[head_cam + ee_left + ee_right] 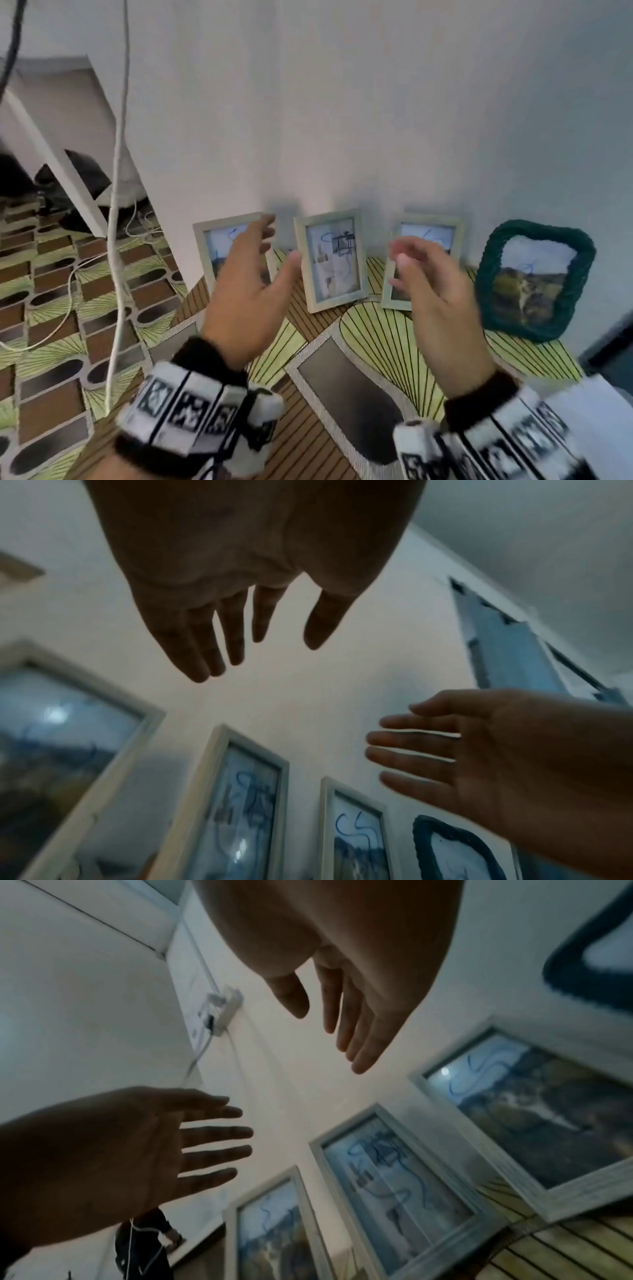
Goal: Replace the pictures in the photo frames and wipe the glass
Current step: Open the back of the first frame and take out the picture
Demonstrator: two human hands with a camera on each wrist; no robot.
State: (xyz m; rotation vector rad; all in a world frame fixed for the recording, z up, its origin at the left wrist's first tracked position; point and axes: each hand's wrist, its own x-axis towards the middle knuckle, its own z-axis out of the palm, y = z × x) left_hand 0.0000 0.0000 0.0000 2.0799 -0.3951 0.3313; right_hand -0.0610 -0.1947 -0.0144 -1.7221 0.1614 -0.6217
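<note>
— How are the hands posed?
— Left hand (246, 291) and right hand (435, 294) both hover, fingers straight and spread, holding nothing.
— The frame?
— Middle frame (330, 262) leans on the far wall (342, 102), between them, untouched.

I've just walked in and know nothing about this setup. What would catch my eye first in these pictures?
Two bare open hands, the left hand and the right hand, reach forward on either side of the middle frame, holding nothing. It stands in a row of pale frames leaning against the white wall, with blue scribbles across their pictures. At the right end sits a dark green woven frame, all on a bold green and brown patterned cloth.
</note>
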